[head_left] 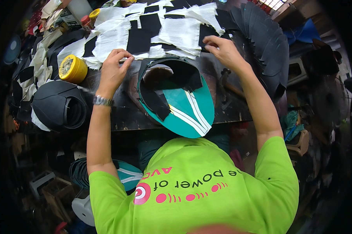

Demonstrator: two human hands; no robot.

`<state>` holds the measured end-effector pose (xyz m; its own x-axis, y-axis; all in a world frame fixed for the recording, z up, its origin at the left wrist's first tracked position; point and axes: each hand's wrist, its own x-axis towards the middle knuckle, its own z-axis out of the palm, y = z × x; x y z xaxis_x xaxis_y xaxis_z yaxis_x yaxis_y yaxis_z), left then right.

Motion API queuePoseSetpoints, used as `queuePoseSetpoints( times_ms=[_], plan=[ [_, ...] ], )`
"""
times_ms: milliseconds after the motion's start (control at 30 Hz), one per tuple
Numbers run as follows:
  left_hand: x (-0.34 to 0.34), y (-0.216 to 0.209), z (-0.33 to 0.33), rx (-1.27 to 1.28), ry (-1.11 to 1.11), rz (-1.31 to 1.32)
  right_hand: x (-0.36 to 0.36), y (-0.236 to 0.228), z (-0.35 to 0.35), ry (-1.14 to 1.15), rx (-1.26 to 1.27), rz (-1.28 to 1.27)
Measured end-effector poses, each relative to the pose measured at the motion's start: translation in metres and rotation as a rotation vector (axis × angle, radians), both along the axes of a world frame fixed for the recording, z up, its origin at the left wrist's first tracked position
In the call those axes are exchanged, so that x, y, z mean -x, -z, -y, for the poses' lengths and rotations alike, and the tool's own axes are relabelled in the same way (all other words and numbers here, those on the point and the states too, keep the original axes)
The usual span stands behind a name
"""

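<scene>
A teal shoe upper piece (179,124) with white stripes and a black lining (183,72) lies at the table's front edge, before my body. Past its far left side, my left hand (115,70) has thumb and forefinger pinched together, close to a black fabric patch (139,41). My right hand (225,54) is beyond its far right side, fingers curled toward the thumb beside a white cloth piece (179,33). Whatever either hand's fingers hold, if anything, is too small to make out. Neither hand touches the teal piece.
A yellow tub (75,72) with a crusted top and a rounded black stack (59,103) stand at left. A hammer (233,87) lies right of the teal piece. Overlapping black curved pieces (267,46) line the table's right side. More teal pieces (128,173) sit below, at my left.
</scene>
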<state>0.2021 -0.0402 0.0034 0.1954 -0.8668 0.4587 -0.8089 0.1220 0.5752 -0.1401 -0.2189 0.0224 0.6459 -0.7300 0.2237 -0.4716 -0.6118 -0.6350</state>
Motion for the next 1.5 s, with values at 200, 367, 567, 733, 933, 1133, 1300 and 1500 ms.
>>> queuePoseSetpoints(
  times_ms=[200,367,567,733,933,1133,1300,1500],
  plan=[
    [-0.021,0.041,0.037,0.065,-0.061,0.253,-0.089,0.031,0.045,0.088,0.105,-0.127],
    [-0.016,0.045,0.052,-0.04,0.015,0.254,-0.114,0.036,0.056,0.221,0.233,-0.309],
    [-0.003,0.047,0.067,0.012,0.087,0.284,-0.071,0.049,0.092,0.411,0.113,-0.224],
    [0.0,0.055,0.073,-0.061,0.101,0.273,-0.045,0.063,0.116,0.385,-0.04,0.022],
    [0.001,0.061,0.069,-0.045,0.093,0.309,-0.025,0.064,0.124,0.399,-0.01,-0.146],
    [0.001,0.06,0.07,-0.117,0.092,0.406,-0.015,0.057,0.114,0.31,-0.251,0.111],
    [0.0,0.061,0.07,-0.129,0.094,0.429,0.012,0.044,0.099,0.25,-0.524,0.436],
    [0.003,0.055,0.071,-0.172,0.084,0.462,0.028,0.039,0.096,0.242,-0.633,0.833]
  ],
)
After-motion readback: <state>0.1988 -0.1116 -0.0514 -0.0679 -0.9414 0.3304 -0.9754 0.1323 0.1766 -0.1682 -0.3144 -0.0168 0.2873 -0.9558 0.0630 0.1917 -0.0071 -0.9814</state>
